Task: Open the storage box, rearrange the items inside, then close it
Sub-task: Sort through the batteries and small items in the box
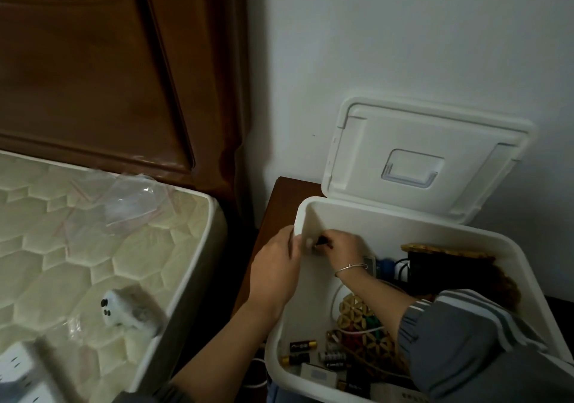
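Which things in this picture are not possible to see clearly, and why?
- Small dark item at right hand: head view, fingers cover it.
- Box contents under the grey sleeve: hidden.
- Items at the storage box near edge: cut by the frame.
- White object on the mattress: blurred.
- Left hand grip: unclear.

Dark wood side table [281, 203] against the wall carries the white storage box [403, 225], lid up. Beside it, mattress [77, 247], quilted, cream. On the mattress: clear plastic bag [130, 203] near the headboard, small white-grey plush toy [130, 311], white power strip [18, 368] at the near corner, blurred.
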Motion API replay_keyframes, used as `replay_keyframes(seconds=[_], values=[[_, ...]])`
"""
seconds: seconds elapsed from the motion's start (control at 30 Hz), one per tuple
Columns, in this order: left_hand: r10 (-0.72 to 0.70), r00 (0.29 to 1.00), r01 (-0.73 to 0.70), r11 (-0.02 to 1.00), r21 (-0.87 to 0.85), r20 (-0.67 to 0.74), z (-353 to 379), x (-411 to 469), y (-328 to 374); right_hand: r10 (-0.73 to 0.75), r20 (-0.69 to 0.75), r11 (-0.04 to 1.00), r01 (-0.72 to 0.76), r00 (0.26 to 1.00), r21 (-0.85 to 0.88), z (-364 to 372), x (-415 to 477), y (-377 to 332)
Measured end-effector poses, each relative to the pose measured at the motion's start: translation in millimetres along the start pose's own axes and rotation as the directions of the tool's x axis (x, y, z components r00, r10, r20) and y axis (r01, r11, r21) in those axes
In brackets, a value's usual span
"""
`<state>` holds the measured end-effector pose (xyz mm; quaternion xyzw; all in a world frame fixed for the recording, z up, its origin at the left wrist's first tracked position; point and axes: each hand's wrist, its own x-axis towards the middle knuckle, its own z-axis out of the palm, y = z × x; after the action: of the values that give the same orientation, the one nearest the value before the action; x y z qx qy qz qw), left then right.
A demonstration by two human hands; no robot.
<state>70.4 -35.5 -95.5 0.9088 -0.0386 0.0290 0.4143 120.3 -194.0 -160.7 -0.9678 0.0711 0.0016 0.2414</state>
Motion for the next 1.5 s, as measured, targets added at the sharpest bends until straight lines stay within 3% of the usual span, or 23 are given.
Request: replay_keyframes(seconds=[0.17,0.3,0.5,0.63,0.73,0.83,0.93,1.03,1.17,1.5], values=[[-0.003,1.0,0.003,1.0,-0.012,-0.006,-0.5,0.1,0.2,-0.009,-0.032,1.0,0.009,0.999,0.021,2.3,-4.9,-0.8],[-0.018,1.0,0.018,1.0,-0.008,-0.001,-1.4,-1.3,-6.8,-0.015,-0.086,0.99,0.026,0.996,0.136,-15.2,-19.6,0.6],[0.022,0.999,-0.022,1.0,-0.005,-0.033,-8.9,-2.6,-1.3,-0.03,-0.164,0.986,0.056,0.986,0.158,-113.6,-75.9,37.6],[0.029,0.999,-0.029,1.0,0.006,-0.022,-17.6,-9.1,4.2,0.098,-0.294,0.995,-0.1,0.951,0.006,-189.6,-143.2,100.2],[-0.024,0.999,0.028,0.995,-0.1,0.049,-24.6,-26.3,0.3,0.329,-0.332,0.943,-0.325,0.884,0.069,-224.4,-187.7,150.1],[0.0,0.99,0.023,0.985,-0.169,0.138,-23.3,-53.2,-0.7,0.506,-0.203,0.852,-0.449,0.838,0.27,-219.8,-217.2,173.4],[-0.062,0.979,0.104,0.971,-0.214,0.193,-18.8,-66.5,-2.0,0.474,-0.1,0.83,-0.407,0.875,0.381,-198.5,-230.8,172.9],[-0.142,0.969,0.189,0.954,-0.234,0.202,-16.7,-65.0,-2.5,0.413,-0.166,0.872,-0.337,0.895,0.356,-182.3,-235.0,166.0],[-0.191,0.963,0.23,0.949,-0.215,0.191,-12.4,-63.1,0.8,0.449,-0.262,0.86,-0.334,0.854,0.387,-174.1,-234.7,162.7],[-0.114,0.966,0.154,0.974,-0.164,0.234,26.2,-45.3,45.2,0.52,-0.316,0.839,-0.404,0.794,0.365,-197.7,-222.3,199.4]])
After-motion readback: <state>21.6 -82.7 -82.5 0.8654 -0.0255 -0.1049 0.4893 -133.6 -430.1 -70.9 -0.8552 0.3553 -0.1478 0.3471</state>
